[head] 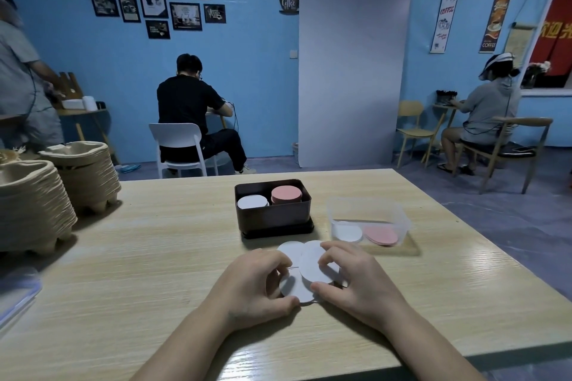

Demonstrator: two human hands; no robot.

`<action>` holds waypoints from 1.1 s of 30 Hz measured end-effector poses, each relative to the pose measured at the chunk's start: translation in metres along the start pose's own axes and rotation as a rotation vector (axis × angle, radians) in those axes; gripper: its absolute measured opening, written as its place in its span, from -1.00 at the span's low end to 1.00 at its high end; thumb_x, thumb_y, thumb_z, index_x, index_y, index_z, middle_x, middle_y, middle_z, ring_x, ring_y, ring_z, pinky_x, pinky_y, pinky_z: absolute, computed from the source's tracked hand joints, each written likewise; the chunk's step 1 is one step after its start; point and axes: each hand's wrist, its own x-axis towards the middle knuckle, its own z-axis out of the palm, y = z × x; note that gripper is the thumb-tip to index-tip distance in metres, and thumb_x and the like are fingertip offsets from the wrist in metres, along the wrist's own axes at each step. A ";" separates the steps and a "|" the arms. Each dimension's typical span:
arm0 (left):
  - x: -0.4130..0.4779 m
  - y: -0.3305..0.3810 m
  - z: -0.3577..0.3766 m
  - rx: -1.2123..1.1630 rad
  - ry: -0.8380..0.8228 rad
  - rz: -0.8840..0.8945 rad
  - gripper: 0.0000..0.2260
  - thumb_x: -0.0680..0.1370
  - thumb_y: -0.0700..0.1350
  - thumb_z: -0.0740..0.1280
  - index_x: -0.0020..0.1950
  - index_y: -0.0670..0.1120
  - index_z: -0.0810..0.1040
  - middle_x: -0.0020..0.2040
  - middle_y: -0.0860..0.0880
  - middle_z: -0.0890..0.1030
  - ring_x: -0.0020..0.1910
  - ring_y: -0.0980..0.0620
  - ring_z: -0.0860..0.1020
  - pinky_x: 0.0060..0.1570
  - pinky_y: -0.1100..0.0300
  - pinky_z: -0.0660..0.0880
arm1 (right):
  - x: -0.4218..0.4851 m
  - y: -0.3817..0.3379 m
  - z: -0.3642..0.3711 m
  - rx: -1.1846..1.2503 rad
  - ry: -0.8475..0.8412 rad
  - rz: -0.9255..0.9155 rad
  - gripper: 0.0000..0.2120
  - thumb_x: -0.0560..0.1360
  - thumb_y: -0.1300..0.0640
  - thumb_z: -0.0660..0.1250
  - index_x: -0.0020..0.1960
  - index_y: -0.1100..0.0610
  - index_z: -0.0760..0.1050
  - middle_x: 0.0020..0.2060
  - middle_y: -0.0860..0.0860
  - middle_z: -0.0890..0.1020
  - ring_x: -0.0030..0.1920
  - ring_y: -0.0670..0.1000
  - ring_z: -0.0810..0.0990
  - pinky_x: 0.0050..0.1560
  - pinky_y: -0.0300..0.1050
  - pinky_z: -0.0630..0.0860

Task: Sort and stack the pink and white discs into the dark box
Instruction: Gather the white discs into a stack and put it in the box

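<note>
A pale wooden table [154,257] carries a dark box [274,219], open at the top. Inside the box, a stack of white discs [252,202] sits in the left half. A taller stack of pink discs [286,194] stands beside it in the right half.

Just in front of the box, on the person's side, several loose white discs [312,263] lie overlapping on the table, and both hands are on them. The left hand [253,284] curls its fingers over the left edge of the pile, thumb at the near edge. The right hand [356,281] curls its fingers across the top disc, thumb tucked under the near edge. Both are gripping the discs.

Just right of the box stands a clear plastic tub [399,213] with flat white discs [348,232] and flat pink discs [380,235] on its bottom. Well to the left of the box are 2 stacks of moulded pulp trays [83,176]. Far beyond the box, 2 seated people face a blue wall.
</note>
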 end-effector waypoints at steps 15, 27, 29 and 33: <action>0.003 0.005 0.000 0.053 -0.011 0.009 -0.54 0.37 0.38 0.39 0.12 0.14 0.51 -0.03 0.23 0.56 -0.04 0.21 0.45 -0.02 0.15 0.48 | -0.001 0.000 0.002 -0.007 0.004 0.003 -0.66 0.39 -0.32 0.40 -0.05 -0.08 0.48 0.25 -0.23 0.53 0.36 -0.28 0.34 0.22 -0.42 0.25; 0.001 0.003 0.000 -0.014 -0.021 -0.003 -0.43 0.30 0.37 0.47 0.20 0.15 0.52 0.02 0.29 0.52 0.02 0.26 0.45 0.06 0.24 0.45 | -0.002 0.002 0.002 -0.004 0.031 0.000 -0.66 0.40 -0.33 0.39 -0.05 -0.10 0.47 0.24 -0.21 0.55 0.40 -0.23 0.36 0.28 -0.21 0.39; 0.001 0.003 0.000 -0.027 -0.016 -0.012 -0.47 0.30 0.35 0.49 0.17 0.15 0.52 -0.01 0.29 0.52 0.01 0.26 0.46 0.04 0.23 0.46 | -0.002 0.002 0.002 -0.003 0.030 0.003 -0.65 0.40 -0.34 0.38 -0.06 -0.10 0.47 0.24 -0.22 0.55 0.39 -0.23 0.37 0.28 -0.19 0.39; 0.000 0.003 -0.001 -0.075 -0.009 -0.038 -0.52 0.29 0.29 0.51 0.13 0.15 0.52 -0.02 0.31 0.53 0.01 0.25 0.48 0.02 0.22 0.49 | -0.001 0.003 0.004 0.005 0.034 0.002 -0.64 0.38 -0.35 0.38 -0.07 -0.08 0.47 0.23 -0.20 0.56 0.39 -0.21 0.39 0.28 -0.20 0.39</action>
